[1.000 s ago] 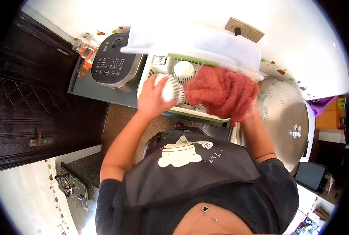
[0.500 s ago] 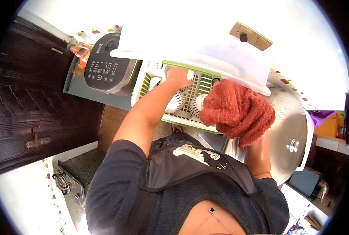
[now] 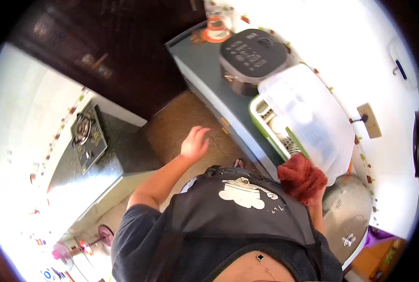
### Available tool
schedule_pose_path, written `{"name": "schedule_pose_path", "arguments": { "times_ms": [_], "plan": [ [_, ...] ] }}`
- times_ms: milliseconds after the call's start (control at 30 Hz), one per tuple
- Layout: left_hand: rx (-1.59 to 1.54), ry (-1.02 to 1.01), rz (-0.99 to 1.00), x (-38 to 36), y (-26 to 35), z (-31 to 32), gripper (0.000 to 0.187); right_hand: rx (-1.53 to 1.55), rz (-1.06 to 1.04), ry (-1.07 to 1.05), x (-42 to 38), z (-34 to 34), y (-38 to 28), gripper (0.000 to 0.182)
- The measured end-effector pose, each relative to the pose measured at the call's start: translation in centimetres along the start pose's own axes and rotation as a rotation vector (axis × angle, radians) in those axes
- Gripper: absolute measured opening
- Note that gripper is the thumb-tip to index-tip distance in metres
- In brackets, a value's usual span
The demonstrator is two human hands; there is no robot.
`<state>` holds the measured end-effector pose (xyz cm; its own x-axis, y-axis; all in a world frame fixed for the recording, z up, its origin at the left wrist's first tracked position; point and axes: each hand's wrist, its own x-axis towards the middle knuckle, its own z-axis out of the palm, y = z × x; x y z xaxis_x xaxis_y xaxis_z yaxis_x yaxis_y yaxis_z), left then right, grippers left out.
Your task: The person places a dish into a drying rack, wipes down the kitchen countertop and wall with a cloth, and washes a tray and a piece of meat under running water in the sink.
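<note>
My left hand is held over the brown floor with its fingers apart and nothing in it. A red-brown cloth covers most of my right hand, which holds it at the front right corner of the dish rack. The white and green dish rack has pale dishes inside, and its translucent white lid stands over the right part of it. The fingers of my right hand are hidden by the cloth.
A dark rice cooker and a glass jar stand on the grey counter. A large metal lid lies at the right. Across the floor is a gas stove. A socket is on the wall.
The view has turned, bringing more of the stove side in. My left hand has come out of the dish rack and moved left over the floor. The cloth is still on my right hand.
</note>
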<state>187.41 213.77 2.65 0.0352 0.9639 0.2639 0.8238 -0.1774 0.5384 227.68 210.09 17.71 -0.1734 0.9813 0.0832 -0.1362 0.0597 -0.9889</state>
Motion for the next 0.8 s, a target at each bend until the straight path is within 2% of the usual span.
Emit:
{"name": "schedule_pose_path", "arguments": {
  "times_ms": [100,200,300,367,433,467,533,567,633,700,767,800],
  "plan": [
    [0.032,0.135,-0.273,-11.6,-7.3,-4.4,0.040,-0.081,0.019,-0.282,0.2,7.2,2.0,0.035],
    [0.023,0.279,-0.571,-22.1,-9.9,-9.9,0.040,-0.254,-0.061,-0.607,1.6,16.0,4.3,0.035],
    [0.083,0.441,-0.793,-32.5,-10.7,-14.7,0.039,-0.507,-0.290,-0.949,3.9,26.0,6.7,0.034],
    [0.095,0.554,-0.965,-38.4,-11.4,-16.7,0.038,-0.463,-0.339,-1.079,4.2,31.9,8.9,0.034],
    [0.180,0.657,-1.033,-44.5,-10.9,-18.4,0.038,-0.018,-0.231,-1.060,4.1,36.3,11.1,0.032],
    [0.149,0.692,-1.130,-47.9,-10.3,-17.6,0.038,0.147,0.125,-0.929,3.8,37.0,15.1,0.030],
    [0.178,0.785,-1.249,-53.3,-8.8,-18.8,0.035,0.364,0.503,-0.937,3.5,42.1,14.8,0.027],
    [0.206,0.815,-1.296,-56.3,-8.2,-18.5,0.035,0.364,0.520,-0.948,3.7,44.2,16.2,0.027],
    [0.248,0.821,-1.368,-60.6,-6.0,-18.7,0.035,0.378,0.749,-0.890,4.3,48.0,19.6,0.025],
    [0.309,0.885,-1.521,-64.1,-4.6,-17.7,0.035,0.379,0.766,-0.843,4.6,52.8,26.4,0.026],
    [0.266,0.953,-1.619,-65.4,-3.3,-17.1,0.035,0.289,0.875,-0.752,2.7,59.9,26.8,0.038],
    [0.222,1.020,-1.689,-65.8,-2.6,-17.0,0.035,0.231,0.824,-0.835,2.8,62.8,31.9,0.040]
  ]
}}
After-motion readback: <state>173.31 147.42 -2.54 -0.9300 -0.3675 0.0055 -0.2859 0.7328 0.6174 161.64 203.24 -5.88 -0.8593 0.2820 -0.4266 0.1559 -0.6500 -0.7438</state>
